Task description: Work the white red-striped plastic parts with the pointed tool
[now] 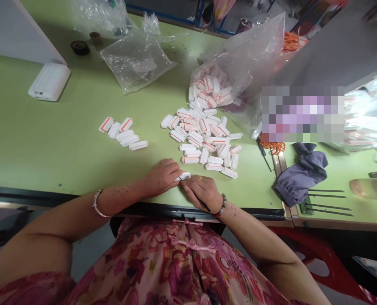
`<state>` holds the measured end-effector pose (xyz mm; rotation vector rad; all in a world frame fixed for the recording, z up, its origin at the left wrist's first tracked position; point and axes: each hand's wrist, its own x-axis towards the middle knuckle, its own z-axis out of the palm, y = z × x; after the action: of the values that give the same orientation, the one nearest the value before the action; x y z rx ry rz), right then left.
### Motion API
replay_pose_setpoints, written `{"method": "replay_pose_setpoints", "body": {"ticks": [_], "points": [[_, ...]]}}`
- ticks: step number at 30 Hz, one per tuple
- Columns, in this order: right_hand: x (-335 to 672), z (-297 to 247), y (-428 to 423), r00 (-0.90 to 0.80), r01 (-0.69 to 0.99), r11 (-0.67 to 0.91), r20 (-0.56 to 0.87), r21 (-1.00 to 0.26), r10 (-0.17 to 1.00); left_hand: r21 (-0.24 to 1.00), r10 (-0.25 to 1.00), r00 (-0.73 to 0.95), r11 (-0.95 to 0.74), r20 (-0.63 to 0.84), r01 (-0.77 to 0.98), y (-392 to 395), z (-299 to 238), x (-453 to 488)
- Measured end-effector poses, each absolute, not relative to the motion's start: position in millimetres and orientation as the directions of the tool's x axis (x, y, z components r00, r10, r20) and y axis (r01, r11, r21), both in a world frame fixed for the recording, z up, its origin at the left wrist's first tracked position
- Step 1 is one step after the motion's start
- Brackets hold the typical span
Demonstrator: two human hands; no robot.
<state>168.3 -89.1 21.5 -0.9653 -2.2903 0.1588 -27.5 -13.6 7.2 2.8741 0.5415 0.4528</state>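
White plastic clip [184, 176], orange-marked, held between closed fingertips of left hand [161, 178] and right hand [201, 192] at edge of green table [48, 148]; right fingers also curled around thin black rod [202, 203]; loose clips [204, 140] heaped just ahead, beside clear plastic bag [239, 55]

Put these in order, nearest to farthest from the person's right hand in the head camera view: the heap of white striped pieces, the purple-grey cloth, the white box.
From the right hand:
1. Heap of white striped pieces: straight ahead on the table.
2. Purple-grey cloth: off to the right.
3. White box: far left, towards the table's back.
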Motion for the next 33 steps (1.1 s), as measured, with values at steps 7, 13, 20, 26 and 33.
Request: {"method": "replay_pose_setpoints", "body": {"ticks": [7,13,20,26,33], "points": [[173.9,19.1,-87.1,-0.51,0.531,0.764,0.582,-0.366,0.633,0.335,0.431,0.861,-0.88,0.268,0.336,-12.0,3.4,-26.3],[172.6,18.6,-86.8,-0.535,0.549,0.756,0.545,-0.357,0.646,0.363,0.443,0.859,-0.868,0.258,0.339,-11.2,1.9,-26.3],[167.1,19.3,-89.9,-0.546,0.561,0.759,0.541,-0.331,0.64,0.293,0.414,0.878,-0.893,0.241,0.341,-12.3,1.4,-25.6],[169.8,17.0,-91.1,-0.552,0.572,0.754,0.527,-0.324,0.646,0.296,0.429,0.875,-0.886,0.224,0.358,-12.6,1.7,-24.8],[173.2,16.6,-90.7,-0.537,0.546,0.754,0.538,-0.365,0.649,0.354,0.456,0.854,-0.864,0.251,0.357,-10.9,-1.2,-25.0]]}}
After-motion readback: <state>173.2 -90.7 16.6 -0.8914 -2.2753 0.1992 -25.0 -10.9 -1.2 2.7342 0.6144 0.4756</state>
